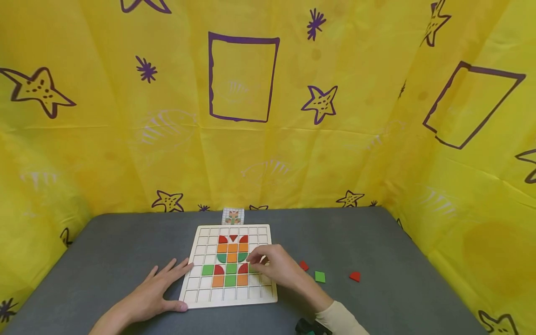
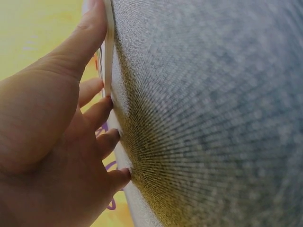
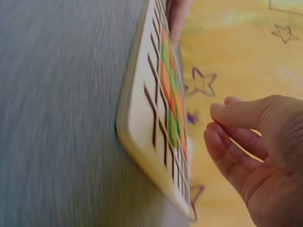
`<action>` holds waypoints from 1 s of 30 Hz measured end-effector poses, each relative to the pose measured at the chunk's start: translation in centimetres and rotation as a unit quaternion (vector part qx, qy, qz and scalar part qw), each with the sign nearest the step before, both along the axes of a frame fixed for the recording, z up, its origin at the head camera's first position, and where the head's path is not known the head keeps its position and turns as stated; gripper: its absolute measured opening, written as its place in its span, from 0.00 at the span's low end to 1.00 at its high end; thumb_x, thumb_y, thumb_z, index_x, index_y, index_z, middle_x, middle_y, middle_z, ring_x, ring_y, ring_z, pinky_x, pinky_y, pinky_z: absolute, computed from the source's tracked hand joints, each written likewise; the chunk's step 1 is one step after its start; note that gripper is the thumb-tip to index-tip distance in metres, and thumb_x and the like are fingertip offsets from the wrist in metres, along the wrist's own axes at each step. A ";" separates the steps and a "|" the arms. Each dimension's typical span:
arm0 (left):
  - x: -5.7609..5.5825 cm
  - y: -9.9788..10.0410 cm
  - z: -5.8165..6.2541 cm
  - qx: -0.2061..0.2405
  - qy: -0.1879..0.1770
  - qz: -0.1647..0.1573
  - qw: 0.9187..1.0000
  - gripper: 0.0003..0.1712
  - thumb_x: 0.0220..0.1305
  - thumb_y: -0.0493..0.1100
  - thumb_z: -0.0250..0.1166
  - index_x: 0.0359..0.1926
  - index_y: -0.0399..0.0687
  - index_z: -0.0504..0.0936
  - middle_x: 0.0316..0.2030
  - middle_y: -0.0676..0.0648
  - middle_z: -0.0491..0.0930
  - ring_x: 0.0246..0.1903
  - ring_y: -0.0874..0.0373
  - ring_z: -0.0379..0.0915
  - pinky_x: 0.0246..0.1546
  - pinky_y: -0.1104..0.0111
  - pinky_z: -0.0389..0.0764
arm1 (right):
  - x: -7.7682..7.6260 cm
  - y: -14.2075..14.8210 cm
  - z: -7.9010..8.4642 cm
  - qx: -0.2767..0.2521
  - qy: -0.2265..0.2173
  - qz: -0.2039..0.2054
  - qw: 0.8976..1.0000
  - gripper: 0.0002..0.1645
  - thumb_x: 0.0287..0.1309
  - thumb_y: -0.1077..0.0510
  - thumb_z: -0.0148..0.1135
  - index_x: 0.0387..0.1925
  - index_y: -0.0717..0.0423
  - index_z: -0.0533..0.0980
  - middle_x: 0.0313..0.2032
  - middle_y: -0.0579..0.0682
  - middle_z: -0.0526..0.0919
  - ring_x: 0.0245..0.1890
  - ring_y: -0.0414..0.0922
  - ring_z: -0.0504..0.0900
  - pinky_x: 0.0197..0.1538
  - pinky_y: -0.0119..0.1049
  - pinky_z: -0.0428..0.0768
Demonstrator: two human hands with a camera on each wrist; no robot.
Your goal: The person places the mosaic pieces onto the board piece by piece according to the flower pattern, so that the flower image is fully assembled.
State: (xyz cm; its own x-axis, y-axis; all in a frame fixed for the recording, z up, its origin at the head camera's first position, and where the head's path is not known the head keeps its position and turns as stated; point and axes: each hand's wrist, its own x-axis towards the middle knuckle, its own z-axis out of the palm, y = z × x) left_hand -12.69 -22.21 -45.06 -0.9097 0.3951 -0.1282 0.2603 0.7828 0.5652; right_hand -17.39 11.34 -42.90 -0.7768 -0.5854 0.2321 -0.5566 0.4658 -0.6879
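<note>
A pale wooden grid board (image 1: 203,295) lies on the table, bearing a pattern of red, orange and green pieces. My left hand (image 1: 151,291) rests at its left side, fingers spread, with fingertips at the edge and the thumb (image 2: 90,28) by the near corner. Over the board's right half hovers my right hand (image 1: 274,265), beside a red quarter-round piece (image 1: 243,268). Its thumb (image 3: 236,113) and fingers are loosely bent, and no piece shows between them. A green piece (image 3: 172,127) sits on the board below that hand, partly covered by it in the head view.
A small pattern card (image 1: 232,216) lies just behind the board. To the right on the grey table (image 1: 402,260) are a loose green square (image 1: 320,277) and red pieces, one close to the right wrist and another red piece (image 1: 355,276) farther out. Yellow cloth (image 1: 268,153) hangs around the table.
</note>
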 end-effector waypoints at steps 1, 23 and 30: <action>0.0 0.0 0.0 0.000 -0.002 0.001 1.000 0.57 0.40 0.65 0.75 0.71 0.48 0.67 0.71 0.37 0.60 0.70 0.26 0.43 0.60 0.28 0.37 | -0.1 0.6 0.0 0.002 0.002 -0.006 1.000 0.06 0.57 0.68 0.66 0.37 0.57 0.84 0.32 0.42 0.85 0.33 0.31 0.78 0.39 0.27 0.80; 0.0 -0.1 0.0 0.008 0.007 -0.007 1.000 0.57 0.41 0.66 0.74 0.71 0.49 0.66 0.72 0.38 0.60 0.70 0.26 0.43 0.60 0.28 0.37 | -0.5 14.1 0.9 0.089 0.005 -0.034 0.995 0.17 0.49 0.75 0.66 0.41 0.59 0.83 0.37 0.48 0.86 0.37 0.42 0.83 0.41 0.37 0.82; 0.2 -0.2 0.0 0.014 0.015 -0.010 1.000 0.57 0.41 0.67 0.74 0.71 0.49 0.67 0.71 0.38 0.60 0.70 0.27 0.44 0.60 0.28 0.37 | 0.0 17.6 0.8 0.115 -0.020 -0.037 0.992 0.19 0.47 0.76 0.67 0.43 0.61 0.82 0.41 0.51 0.86 0.42 0.46 0.85 0.45 0.38 0.83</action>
State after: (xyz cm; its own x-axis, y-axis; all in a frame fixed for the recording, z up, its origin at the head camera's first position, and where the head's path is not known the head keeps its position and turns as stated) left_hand -12.49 -22.42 -45.10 -0.9049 0.4160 -0.0902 0.2921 0.7610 0.5792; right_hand -17.42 28.96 -42.13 -0.8251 -0.5610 0.0668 -0.4897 0.6511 -0.5798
